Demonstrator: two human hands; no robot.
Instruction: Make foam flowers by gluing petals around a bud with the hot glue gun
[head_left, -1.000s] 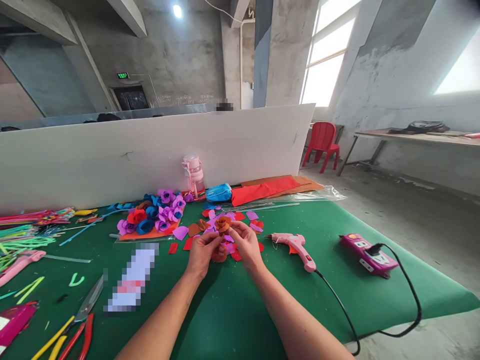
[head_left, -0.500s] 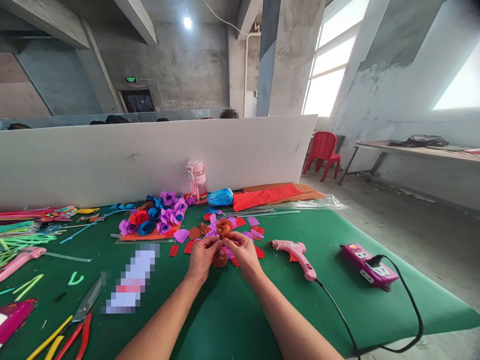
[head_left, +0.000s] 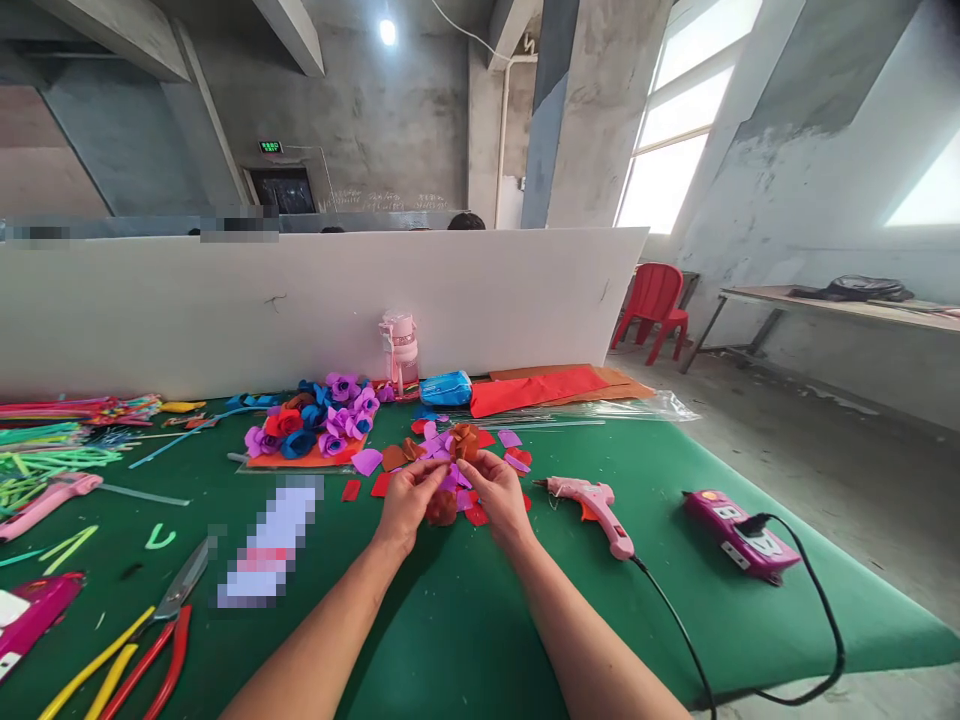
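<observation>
A brown paper flower rises above the pinched fingertips of my right hand. Just left of it, the thumb and forefinger of my left hand are pressed together; whatever they pinch is too small to make out. Below and around both hands lie loose paper petals, among them a lilac petal, a red piece and brown petals. To the right of my hands rests a pink glue gun, its nozzle pointing left.
Finished paper flowers are heaped at the back left. Red-and-yellow-handled cutters and pink scissors lie left. A purple power strip with a black cable sits right. Behind stand a pink bottle and a white partition.
The brown flower has tilted and shifted right with my right hand. My left fingertips have come slightly apart from the right ones. The whole view has shifted a little.
</observation>
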